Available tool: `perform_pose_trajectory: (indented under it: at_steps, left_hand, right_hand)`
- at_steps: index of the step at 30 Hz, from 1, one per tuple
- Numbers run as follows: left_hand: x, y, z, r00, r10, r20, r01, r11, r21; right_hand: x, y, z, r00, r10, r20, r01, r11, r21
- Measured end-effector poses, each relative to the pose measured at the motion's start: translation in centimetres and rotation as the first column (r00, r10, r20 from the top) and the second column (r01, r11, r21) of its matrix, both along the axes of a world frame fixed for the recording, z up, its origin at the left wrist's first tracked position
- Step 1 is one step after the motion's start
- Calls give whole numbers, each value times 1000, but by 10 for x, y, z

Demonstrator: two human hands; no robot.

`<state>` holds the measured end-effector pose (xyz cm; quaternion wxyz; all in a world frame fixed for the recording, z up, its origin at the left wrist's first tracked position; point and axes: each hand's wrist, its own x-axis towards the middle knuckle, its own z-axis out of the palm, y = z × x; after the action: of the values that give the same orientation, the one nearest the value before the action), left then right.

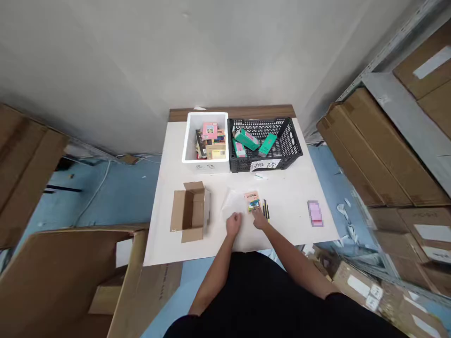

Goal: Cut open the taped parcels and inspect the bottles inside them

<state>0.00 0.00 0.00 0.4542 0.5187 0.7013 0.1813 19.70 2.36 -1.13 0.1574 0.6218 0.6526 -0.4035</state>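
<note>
My left hand (233, 224) is closed in a fist at the lower edge of a thin clear plastic bag (229, 201) on the white table; what its fingers hold, if anything, is hidden. To the right, my right hand (260, 219) has its fingers on the lower end of a small flat pack (251, 198) with a pink-orange top and a colourful picture, gripping it. Just beyond that hand lie black-and-yellow utility knives (265, 210). An open cardboard box (198, 211) stands to the left of my hands, its flaps spread.
At the table's back are a white foam box (188, 141) of small packs and a black plastic crate (291, 157) with green boxes. A blurred pink item (315, 213) lies right. A large carton (70, 263) stands left; shelves of cartons (391, 150) line the right.
</note>
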Motion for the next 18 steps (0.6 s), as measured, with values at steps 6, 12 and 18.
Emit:
perform_pose_trajectory:
  at_steps: [6, 12, 18]
  left_hand:
    - [54, 57, -6, 992, -111, 66, 115, 991, -61]
    - [41, 89, -21, 989, 74, -130, -90, 988, -124]
    - [60, 86, -30, 1000, -1, -27, -6, 969, -245]
  right_hand:
    - [4, 10, 8, 999, -10, -48, 7, 998, -59]
    - [1, 11, 6, 995, -81, -65, 76, 994, -73]
    - [-1, 7, -1, 992, -84, -94, 81, 996, -38]
